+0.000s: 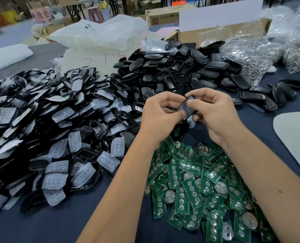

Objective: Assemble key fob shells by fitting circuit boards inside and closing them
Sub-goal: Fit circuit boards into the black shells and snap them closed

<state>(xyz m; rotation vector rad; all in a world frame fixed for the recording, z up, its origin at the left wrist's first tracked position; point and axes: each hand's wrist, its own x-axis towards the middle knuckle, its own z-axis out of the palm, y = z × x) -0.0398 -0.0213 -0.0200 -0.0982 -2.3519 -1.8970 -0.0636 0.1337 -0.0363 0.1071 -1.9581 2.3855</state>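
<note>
Both my hands hold one black key fob shell [189, 106] above the middle of the table. My left hand [160, 114] grips its left side with thumb and curled fingers. My right hand [214, 111] pinches its right side, thumb on top. A grey-white button pad shows on the shell's face. Below my forearms lies a heap of green circuit boards [198, 186] with round coin-cell holders. Whether a board sits inside the held shell is hidden.
A big pile of black frames with translucent button pads [58, 134] fills the left. Black shell backs [180, 72] are heaped behind my hands. Bags of metal parts [251, 55] and a cardboard box [216, 34] stand at the back right. A white board [293, 137] lies at the right.
</note>
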